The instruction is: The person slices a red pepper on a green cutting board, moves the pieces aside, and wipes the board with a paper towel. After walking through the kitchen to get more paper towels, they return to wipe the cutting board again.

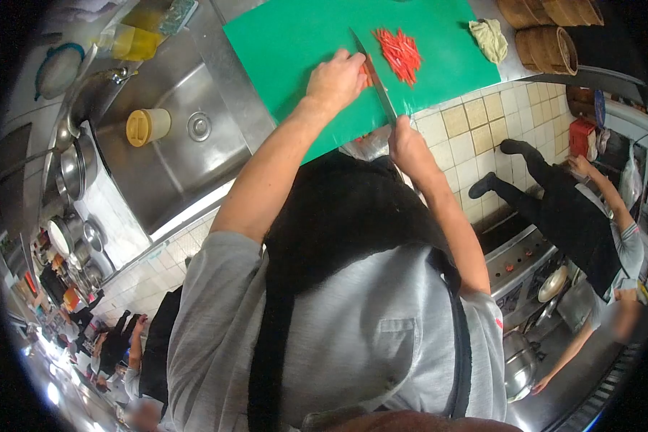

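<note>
My right hand (410,147) is closed round the handle of a long kitchen knife (380,88), its blade slanting across the green cutting board (288,43). Beside the blade, on its left, my left hand (337,83) has curled fingers pressing on an orange-red food piece (368,74). Only a small part of that piece shows between the fingers and the blade. A pile of thin red strips (398,56) lies on the board to the right of the knife. Their exact kind is hard to tell.
A crumpled pale cloth (488,40) lies at the board's right edge, near round wooden containers (547,49). To the left is a metal sink (194,86) holding a yellow-lidded tub (148,127). Another person (579,223) stands at the stove on the right; others are at lower left.
</note>
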A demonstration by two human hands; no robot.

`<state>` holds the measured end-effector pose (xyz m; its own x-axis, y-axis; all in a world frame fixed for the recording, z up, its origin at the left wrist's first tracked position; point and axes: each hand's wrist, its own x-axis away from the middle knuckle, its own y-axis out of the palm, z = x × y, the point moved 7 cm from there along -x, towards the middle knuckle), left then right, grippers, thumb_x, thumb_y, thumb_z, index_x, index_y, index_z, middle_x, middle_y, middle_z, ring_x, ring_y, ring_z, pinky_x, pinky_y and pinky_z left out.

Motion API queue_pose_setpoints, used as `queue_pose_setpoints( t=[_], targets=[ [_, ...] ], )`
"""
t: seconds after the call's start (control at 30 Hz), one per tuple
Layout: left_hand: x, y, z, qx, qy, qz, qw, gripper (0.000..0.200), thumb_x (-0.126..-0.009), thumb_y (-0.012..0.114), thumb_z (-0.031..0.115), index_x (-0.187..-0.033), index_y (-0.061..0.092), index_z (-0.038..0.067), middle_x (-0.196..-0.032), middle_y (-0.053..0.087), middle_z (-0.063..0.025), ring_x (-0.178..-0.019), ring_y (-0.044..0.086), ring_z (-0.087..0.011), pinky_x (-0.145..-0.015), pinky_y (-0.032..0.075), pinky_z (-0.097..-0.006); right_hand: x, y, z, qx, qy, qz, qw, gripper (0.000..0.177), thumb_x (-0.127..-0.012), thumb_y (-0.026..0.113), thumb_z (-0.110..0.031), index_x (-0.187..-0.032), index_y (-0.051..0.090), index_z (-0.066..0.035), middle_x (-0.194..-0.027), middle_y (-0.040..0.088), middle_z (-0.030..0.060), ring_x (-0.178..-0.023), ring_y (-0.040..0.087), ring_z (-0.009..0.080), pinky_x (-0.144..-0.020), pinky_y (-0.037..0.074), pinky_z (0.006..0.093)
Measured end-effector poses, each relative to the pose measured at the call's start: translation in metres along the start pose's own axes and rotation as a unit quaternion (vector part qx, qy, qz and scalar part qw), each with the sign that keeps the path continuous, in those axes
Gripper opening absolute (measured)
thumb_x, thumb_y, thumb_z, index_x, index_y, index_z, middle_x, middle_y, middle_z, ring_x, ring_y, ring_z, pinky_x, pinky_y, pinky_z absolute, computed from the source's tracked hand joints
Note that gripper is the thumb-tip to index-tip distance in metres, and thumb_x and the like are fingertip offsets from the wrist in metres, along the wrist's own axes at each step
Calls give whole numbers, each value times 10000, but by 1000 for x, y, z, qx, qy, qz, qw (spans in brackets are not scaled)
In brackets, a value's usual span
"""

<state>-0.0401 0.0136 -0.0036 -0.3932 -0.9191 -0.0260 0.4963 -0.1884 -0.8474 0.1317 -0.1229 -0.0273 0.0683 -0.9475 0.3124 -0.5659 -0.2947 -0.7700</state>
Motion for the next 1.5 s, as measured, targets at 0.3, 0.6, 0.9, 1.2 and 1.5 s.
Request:
queue_pose_setpoints(
  t=[0.3, 0.6, 0.9, 1.2, 1.5],
  targets=[
    [-3, -5, 3, 8, 0, -18, 1000, 252, -949, 684, 209, -1174, 643, 103, -1114, 667, -176, -934, 723, -427, -802, 614, -535, 19, -20, -10, 32, 40, -26, 998, 171, -992, 502, -103, -1103, 421, -1, -850, 671, 394, -849, 658, 605, -759, 506, 674],
    [-1, 0, -1, 6, -3, -5, 1000, 323, -935, 721, 229, -1229, 638, 124, -1121, 670, -158, -965, 715, -406, -811, 614, -524, 25, -8, -10, 3, 15, -16, 1000, 162, -999, 531, -63, -1054, 422, 43, -804, 644, 385, -812, 643, 593, -697, 494, 644],
    [0, -2, -3, 19, -5, -4, 1000, 299, -943, 710, 233, -1211, 627, 130, -1124, 674, -155, -957, 711, -409, -807, 613, -526, 3, -18, -15, 18, 0, 2, 1000, 177, -1001, 535, -85, -1077, 423, 28, -814, 650, 388, -819, 651, 590, -715, 502, 659],
    [-1, 1, -5, 17, 11, 5, 1000, 290, -945, 710, 235, -1200, 625, 126, -1134, 662, -155, -965, 705, -412, -807, 606, -526, 28, -9, -11, -5, 24, -21, 999, 179, -1011, 539, -92, -1073, 422, 27, -803, 645, 382, -815, 638, 597, -694, 489, 652],
    [1, -3, -6, 48, 20, 16, 999, 286, -939, 722, 219, -1191, 631, 118, -1107, 668, -148, -956, 701, -407, -803, 605, -516, -8, -13, -13, 15, -15, 5, 1000, 178, -1008, 544, -85, -1080, 422, 22, -813, 651, 381, -811, 648, 585, -697, 496, 651]
  ],
)
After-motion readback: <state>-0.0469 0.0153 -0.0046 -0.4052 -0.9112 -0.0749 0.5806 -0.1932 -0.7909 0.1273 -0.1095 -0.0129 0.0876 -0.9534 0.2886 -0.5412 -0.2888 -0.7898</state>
